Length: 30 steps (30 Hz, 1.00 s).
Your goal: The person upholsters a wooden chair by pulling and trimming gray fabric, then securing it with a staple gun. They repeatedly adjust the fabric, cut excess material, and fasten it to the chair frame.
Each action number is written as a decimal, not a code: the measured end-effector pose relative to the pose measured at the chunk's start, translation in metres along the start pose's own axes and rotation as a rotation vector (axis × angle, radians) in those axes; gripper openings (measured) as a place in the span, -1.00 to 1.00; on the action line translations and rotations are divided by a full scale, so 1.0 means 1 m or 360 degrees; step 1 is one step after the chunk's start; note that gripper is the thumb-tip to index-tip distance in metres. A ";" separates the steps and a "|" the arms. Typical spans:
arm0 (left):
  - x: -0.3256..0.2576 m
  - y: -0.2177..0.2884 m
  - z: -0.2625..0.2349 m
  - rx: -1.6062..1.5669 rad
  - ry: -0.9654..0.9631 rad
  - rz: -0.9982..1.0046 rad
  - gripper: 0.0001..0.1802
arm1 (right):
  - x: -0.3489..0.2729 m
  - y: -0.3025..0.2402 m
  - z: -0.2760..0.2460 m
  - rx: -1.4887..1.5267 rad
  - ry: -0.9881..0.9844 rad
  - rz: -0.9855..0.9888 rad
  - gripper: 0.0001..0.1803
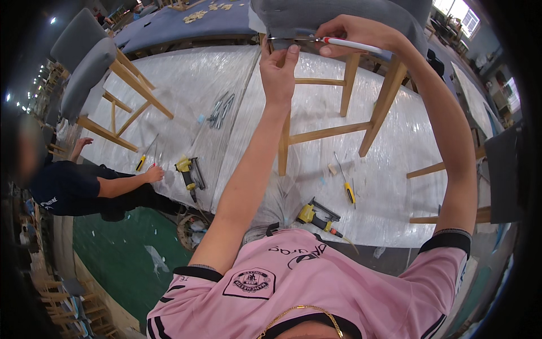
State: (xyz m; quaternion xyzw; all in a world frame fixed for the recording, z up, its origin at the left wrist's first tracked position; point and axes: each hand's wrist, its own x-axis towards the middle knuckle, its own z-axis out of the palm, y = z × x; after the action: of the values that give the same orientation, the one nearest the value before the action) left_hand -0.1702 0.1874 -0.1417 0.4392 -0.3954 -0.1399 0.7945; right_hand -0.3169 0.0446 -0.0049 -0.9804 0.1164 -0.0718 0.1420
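Observation:
A grey upholstered chair (339, 12) with wooden legs stands in front of me on a plastic-covered table. In my right hand (358, 35) is a slim metal tool (355, 44) with a white and red handle. Its thin metal end points left along the lower edge of the chair's fabric. My left hand (279, 70) is raised at that same edge, thumb and fingers closed on the grey fabric (289, 43) beside the tool's tip. How far the tip reaches into the fabric is hidden.
On the plastic lie a yellow-black staple gun (317, 216), a yellow-handled pointed tool (348, 191), another staple gun (189, 174) and several metal rods (222, 109). A co-worker (73, 186) is at the left, near a second grey chair (93, 62). A blue-covered table (186, 25) lies beyond.

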 end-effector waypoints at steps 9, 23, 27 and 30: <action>0.007 0.010 -0.026 -0.0519 0.0088 -0.0436 -0.64 | -0.016 -0.012 -0.008 0.0079 -0.0111 0.0336 0.03; -0.024 0.002 -0.010 -0.0244 0.0426 0.0403 -0.77 | -0.057 -0.006 -0.016 0.0026 -0.0150 0.0321 -0.10; -0.045 0.017 -0.014 -0.0459 0.0375 0.0133 -0.80 | -0.055 0.012 -0.016 -0.0018 0.0012 0.0215 -0.08; -0.062 0.032 -0.006 -0.0680 0.0194 -0.0405 -0.70 | -0.054 0.013 -0.015 -0.0051 -0.0009 0.0236 -0.06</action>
State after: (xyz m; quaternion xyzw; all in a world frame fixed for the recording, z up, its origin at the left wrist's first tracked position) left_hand -0.2098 0.2440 -0.1489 0.3151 -0.2496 -0.2924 0.8677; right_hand -0.3744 0.0422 0.0001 -0.9714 0.1894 -0.0565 0.1316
